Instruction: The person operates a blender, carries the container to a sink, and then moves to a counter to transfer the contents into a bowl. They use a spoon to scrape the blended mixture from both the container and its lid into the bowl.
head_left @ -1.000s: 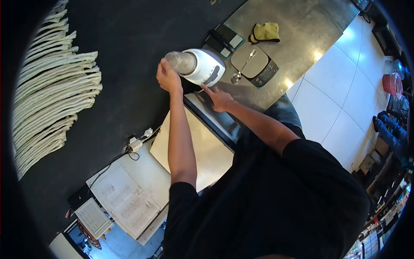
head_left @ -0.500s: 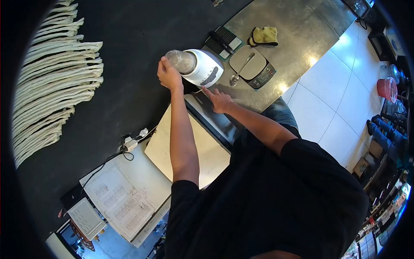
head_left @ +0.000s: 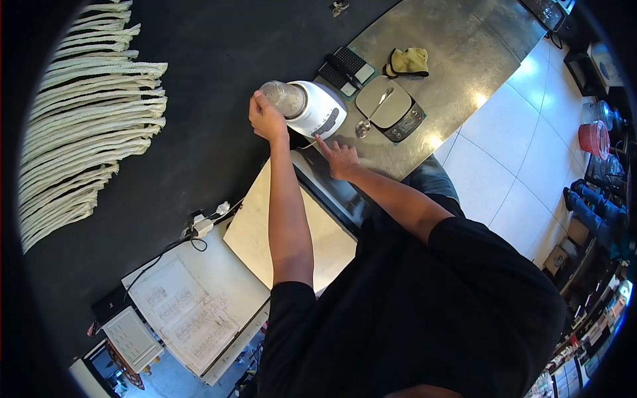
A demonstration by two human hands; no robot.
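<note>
Fingers [head_left: 258,108] still on clear jar [head_left: 285,101] and white blender base [head_left: 321,109], as before

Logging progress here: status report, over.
Left hand against clear rounded cup on white oval appliance. Right hand at appliance's edge, index finger extended. Silver metal spoon on grey digital scale, clear of hands.

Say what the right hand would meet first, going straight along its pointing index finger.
The right hand would meet the white appliance base, near its grey control panel. The fingertip appears at its edge, perhaps touching; depth is unclear here.
</note>
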